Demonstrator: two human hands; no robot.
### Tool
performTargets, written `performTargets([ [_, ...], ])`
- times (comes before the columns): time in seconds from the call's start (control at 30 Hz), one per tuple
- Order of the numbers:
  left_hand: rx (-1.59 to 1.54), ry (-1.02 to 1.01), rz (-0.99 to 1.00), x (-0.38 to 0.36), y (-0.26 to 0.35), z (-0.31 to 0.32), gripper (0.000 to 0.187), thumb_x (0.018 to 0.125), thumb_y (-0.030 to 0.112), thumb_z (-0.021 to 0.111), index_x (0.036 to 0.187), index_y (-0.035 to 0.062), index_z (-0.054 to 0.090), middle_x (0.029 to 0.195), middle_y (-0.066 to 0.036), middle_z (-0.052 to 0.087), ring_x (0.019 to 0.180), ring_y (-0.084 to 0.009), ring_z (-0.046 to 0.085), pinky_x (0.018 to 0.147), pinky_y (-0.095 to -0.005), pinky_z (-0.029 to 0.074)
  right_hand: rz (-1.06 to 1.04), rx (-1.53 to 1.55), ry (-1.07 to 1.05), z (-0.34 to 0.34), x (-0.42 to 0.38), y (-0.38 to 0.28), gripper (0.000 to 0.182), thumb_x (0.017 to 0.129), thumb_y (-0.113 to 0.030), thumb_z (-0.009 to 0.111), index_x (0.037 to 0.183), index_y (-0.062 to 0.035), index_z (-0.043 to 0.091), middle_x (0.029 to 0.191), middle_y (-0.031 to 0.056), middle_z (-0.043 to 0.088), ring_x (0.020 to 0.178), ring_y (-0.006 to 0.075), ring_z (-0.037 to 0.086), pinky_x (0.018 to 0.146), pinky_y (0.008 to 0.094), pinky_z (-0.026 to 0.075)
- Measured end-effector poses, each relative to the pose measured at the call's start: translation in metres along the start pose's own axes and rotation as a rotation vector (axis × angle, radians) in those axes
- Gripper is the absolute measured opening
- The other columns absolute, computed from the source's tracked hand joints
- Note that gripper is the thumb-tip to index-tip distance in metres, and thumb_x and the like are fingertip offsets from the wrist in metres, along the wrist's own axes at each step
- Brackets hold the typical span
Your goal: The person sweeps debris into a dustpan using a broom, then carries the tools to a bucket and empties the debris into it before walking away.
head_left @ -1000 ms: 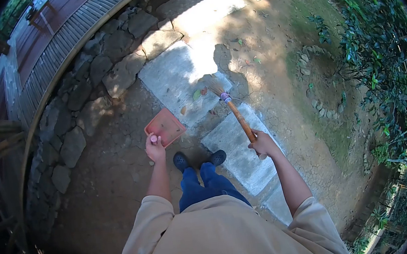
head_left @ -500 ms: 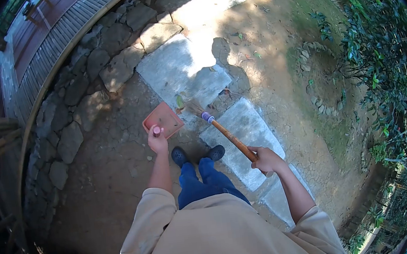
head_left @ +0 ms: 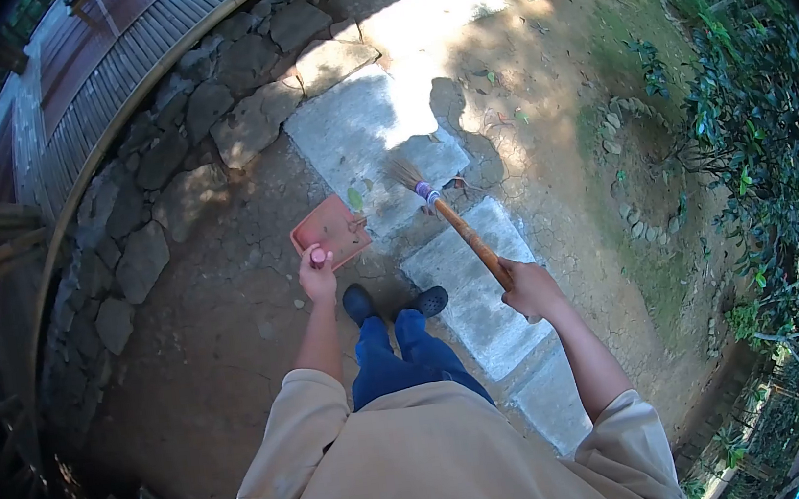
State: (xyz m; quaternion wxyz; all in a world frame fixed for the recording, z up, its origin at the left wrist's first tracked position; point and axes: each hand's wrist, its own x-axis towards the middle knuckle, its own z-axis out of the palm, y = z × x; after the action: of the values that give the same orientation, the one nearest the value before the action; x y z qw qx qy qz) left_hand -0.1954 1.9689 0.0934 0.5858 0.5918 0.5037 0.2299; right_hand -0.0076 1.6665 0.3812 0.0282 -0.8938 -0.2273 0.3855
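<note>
My left hand [head_left: 317,277] is closed round the upright handle of a pinkish-red dustpan [head_left: 326,226], held low over the dirt just ahead of my left shoe. A brown leaf [head_left: 358,223] lies at the pan's right edge, and small dark bits dot its inside. Green leaves [head_left: 354,197] lie just beyond that edge, on the pale slab. In my right hand [head_left: 530,291] is the wooden handle of a broom [head_left: 467,234] with purple binding. Its bristles are over the far paving slab [head_left: 331,124], apart from the pan.
Another concrete slab [head_left: 484,299] lies beside my right shoe [head_left: 432,301]. A dark leaf [head_left: 454,183] is between the slabs. Rough stones [head_left: 163,160] edge a bamboo deck [head_left: 97,106] at the left. Bushes [head_left: 751,131] and a ring of small stones [head_left: 651,226] are at the right.
The broom's bristles have moved forward and right, away from the dustpan, with my right hand moving forward. The brown leaf now overlaps the pan's edge more.
</note>
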Motion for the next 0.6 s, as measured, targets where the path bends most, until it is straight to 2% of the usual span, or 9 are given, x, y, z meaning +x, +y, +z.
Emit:
performTargets([
  [0.17, -0.028, -0.003, -0.001, -0.003, 0.008, -0.004, 0.032, 0.081, -0.003, 0.075, 0.111, 0.0027, 0.066, 0.106, -0.005, 0.064, 0.099, -0.0177, 0.062, 0.09, -0.0307, 0.049, -0.06, 0.052, -0.072, 0.012, 0.009, -0.006, 0.056, 0.071, -0.012, 0.069, 0.126, -0.006, 0.06, 0.102, 0.0242, 0.07, 0.098, 0.0408, 0.066, 0.088, 0.0468, 0.052],
  [0.3, -0.003, 0.01, -0.007, -0.002, 0.005, -0.006, 0.032, 0.082, -0.002, 0.075, 0.112, 0.0034, 0.066, 0.106, -0.004, 0.063, 0.099, -0.0163, 0.061, 0.09, -0.0295, 0.049, -0.043, 0.128, -0.223, 0.011, -0.015, -0.007, 0.067, 0.07, -0.013, 0.069, 0.136, -0.0094, 0.058, 0.103, 0.0247, 0.07, 0.099, 0.0387, 0.067, 0.089, 0.0431, 0.053],
  [0.33, -0.005, 0.006, -0.019, -0.003, 0.007, -0.007, 0.032, 0.082, -0.002, 0.075, 0.112, 0.0036, 0.066, 0.107, -0.004, 0.063, 0.099, -0.016, 0.061, 0.09, -0.0292, 0.049, -0.054, 0.136, -0.201, 0.017, -0.02, -0.002, 0.073, 0.069, -0.012, 0.074, 0.139, -0.0086, 0.056, 0.104, 0.0236, 0.071, 0.098, 0.0353, 0.069, 0.089, 0.0389, 0.053],
  [0.43, -0.021, 0.015, -0.04, -0.001, 0.0, -0.01, 0.032, 0.081, -0.002, 0.075, 0.112, 0.0036, 0.067, 0.109, -0.004, 0.064, 0.1, -0.0154, 0.061, 0.09, -0.0289, 0.049, -0.032, 0.17, -0.207, 0.008, -0.039, -0.001, 0.072, 0.069, -0.012, 0.073, 0.139, -0.0093, 0.056, 0.104, 0.0238, 0.071, 0.099, 0.0356, 0.069, 0.09, 0.0389, 0.053],
  [0.6, -0.016, 0.012, -0.028, -0.008, -0.001, -0.012, 0.033, 0.081, -0.001, 0.076, 0.112, 0.0042, 0.068, 0.109, -0.006, 0.066, 0.1, -0.0166, 0.064, 0.09, -0.0305, 0.051, -0.042, 0.081, -0.153, -0.011, -0.055, -0.015, 0.069, 0.07, -0.011, 0.069, 0.138, -0.0094, 0.056, 0.101, 0.0234, 0.07, 0.098, 0.0392, 0.067, 0.088, 0.0449, 0.053],
])
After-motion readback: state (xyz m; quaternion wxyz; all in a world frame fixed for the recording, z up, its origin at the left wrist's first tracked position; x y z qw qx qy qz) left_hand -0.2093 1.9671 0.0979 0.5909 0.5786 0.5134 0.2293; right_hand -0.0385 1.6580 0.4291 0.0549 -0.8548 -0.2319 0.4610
